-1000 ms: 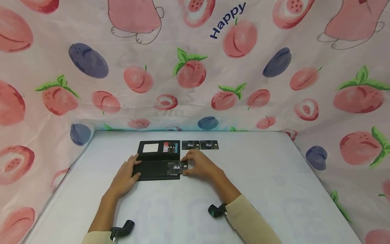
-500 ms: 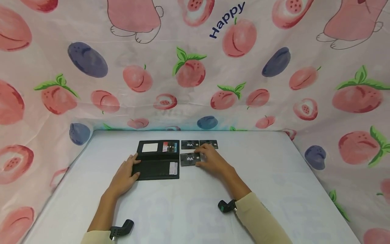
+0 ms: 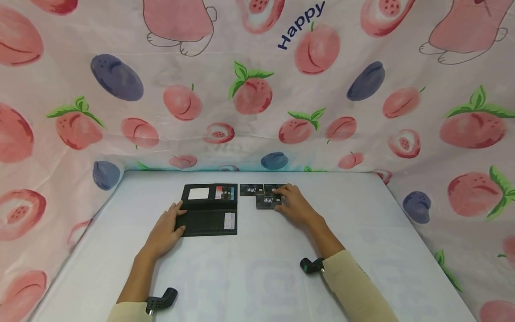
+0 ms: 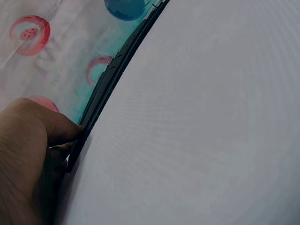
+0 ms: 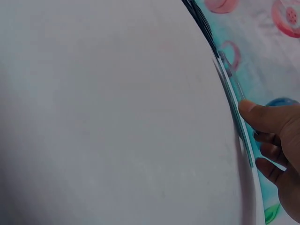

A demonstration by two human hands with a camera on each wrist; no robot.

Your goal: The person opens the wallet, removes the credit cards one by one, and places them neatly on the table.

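Observation:
An unfolded black wallet lies on the table with a white panel and colored cards in its far half and pale slips in its near half. My left hand holds its left edge; in the left wrist view the thumb presses on the wallet's rim. My right hand pinches the right end of a black VIP card. This card sits just in front of two similar black cards, a left one and a right one, the latter partly covered by my fingers.
The white table ends at a fruit-print cloth hanging behind and at both sides. Black wrist cameras, one on the left and one on the right, stick out from the sleeves.
My right hand has drawn the black card out of the wallet's near half and carried it right and away from me, toward the two cards. My left hand has stayed at the wallet.

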